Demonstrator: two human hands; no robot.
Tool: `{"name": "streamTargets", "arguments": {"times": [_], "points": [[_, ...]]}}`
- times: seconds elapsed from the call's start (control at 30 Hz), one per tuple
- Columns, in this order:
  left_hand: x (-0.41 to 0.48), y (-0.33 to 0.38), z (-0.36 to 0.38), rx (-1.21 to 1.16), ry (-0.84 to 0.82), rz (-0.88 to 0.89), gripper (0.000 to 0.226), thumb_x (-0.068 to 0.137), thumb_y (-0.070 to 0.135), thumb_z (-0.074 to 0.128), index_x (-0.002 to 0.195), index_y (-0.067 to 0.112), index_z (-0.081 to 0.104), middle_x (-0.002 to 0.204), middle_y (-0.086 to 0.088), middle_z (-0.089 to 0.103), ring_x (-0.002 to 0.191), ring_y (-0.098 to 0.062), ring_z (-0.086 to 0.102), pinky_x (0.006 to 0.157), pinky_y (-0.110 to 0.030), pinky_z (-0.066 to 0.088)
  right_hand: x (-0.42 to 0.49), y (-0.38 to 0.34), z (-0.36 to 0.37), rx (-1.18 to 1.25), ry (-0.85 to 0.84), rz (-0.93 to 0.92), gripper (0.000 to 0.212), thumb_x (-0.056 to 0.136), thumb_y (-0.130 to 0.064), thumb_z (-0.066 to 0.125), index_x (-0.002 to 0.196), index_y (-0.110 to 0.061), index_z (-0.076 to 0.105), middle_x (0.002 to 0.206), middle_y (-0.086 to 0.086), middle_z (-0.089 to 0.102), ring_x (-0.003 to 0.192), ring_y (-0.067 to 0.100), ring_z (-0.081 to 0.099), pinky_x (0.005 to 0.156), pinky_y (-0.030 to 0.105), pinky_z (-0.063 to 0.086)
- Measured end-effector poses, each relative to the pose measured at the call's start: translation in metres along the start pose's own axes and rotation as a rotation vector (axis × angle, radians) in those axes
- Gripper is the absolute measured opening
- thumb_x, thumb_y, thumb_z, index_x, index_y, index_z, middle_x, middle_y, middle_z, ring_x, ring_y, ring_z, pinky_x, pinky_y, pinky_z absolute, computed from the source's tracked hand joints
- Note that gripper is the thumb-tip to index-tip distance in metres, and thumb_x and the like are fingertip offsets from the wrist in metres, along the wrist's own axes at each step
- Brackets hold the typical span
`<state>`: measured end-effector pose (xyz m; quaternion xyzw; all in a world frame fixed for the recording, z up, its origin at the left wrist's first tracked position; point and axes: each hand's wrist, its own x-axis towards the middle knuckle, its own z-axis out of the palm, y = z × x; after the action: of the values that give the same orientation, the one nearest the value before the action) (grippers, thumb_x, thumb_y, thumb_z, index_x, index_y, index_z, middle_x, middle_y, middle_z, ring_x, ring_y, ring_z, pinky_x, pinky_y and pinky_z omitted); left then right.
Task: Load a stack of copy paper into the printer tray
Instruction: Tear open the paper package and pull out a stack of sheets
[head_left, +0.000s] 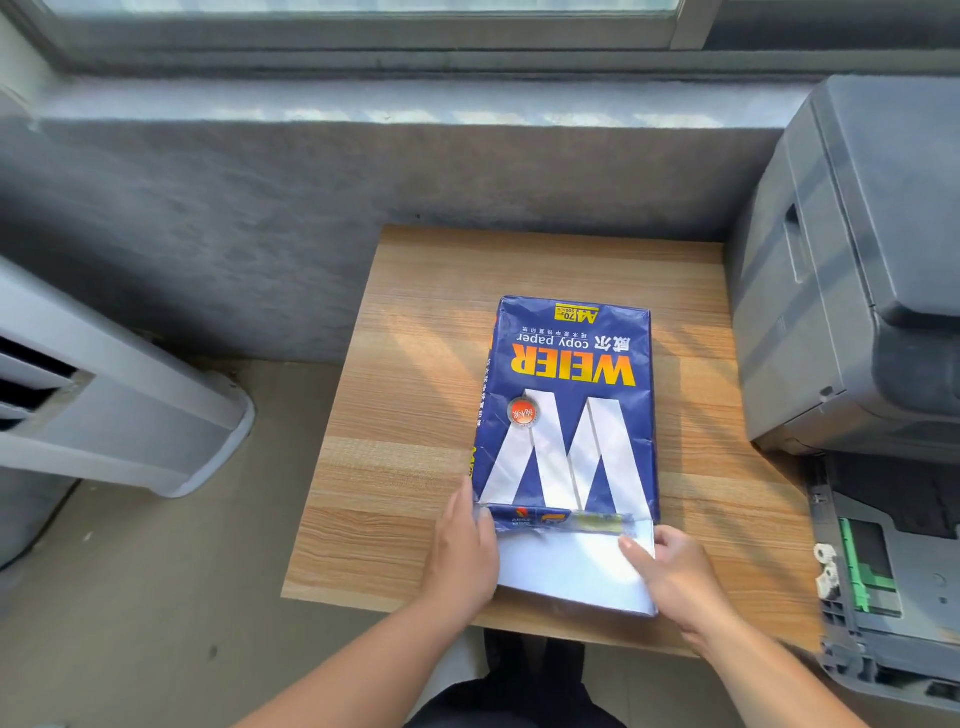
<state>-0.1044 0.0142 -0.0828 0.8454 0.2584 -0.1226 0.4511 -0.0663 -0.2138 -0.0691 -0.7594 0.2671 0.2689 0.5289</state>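
A blue copy-paper pack (569, 405) lies flat on a small wooden table (415, 415), its near end open. A stack of white paper (571, 569) sticks out of that open end toward me. My left hand (462, 551) presses against the left side of the stack at the wrapper's mouth. My right hand (675, 577) grips the stack's right near corner, thumb on top. The grey printer (857, 291) stands at the right, and its pulled-out paper tray (883, 582) with green guides sits low at the lower right.
A grey concrete wall and window sill run along the back. A white appliance (104, 395) stands on the floor at the left. The table's near edge is just under my hands, with my dark trousers below it.
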Motion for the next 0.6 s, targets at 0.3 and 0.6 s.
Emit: {"name": "streamTargets", "arguments": {"times": [0.3,0.6], "points": [[-0.021,-0.003,-0.006,0.03,-0.169,-0.209,0.052,0.092,0.03,0.043,0.144,0.024,0.038,0.14,-0.002,0.055,0.127,-0.026,0.05,0.108,-0.043,0.041,0.0,-0.008,-0.003,0.037,-0.145,0.138,0.021,0.092,-0.018,0.061,0.098,0.001,0.07,0.086,0.015,0.078,0.075,0.028,0.075,0.06,0.029,0.058],[-0.002,-0.01,-0.021,-0.154,-0.263,-0.271,0.033,0.083,0.039,0.049,0.112,0.037,0.065,0.111,0.009,0.073,0.102,-0.016,0.068,0.096,-0.043,0.054,-0.027,-0.001,-0.008,0.132,-0.174,0.069,0.022,0.094,-0.007,0.057,0.114,-0.008,0.065,0.104,0.013,0.076,0.098,0.03,0.073,0.073,0.032,0.06]]}}
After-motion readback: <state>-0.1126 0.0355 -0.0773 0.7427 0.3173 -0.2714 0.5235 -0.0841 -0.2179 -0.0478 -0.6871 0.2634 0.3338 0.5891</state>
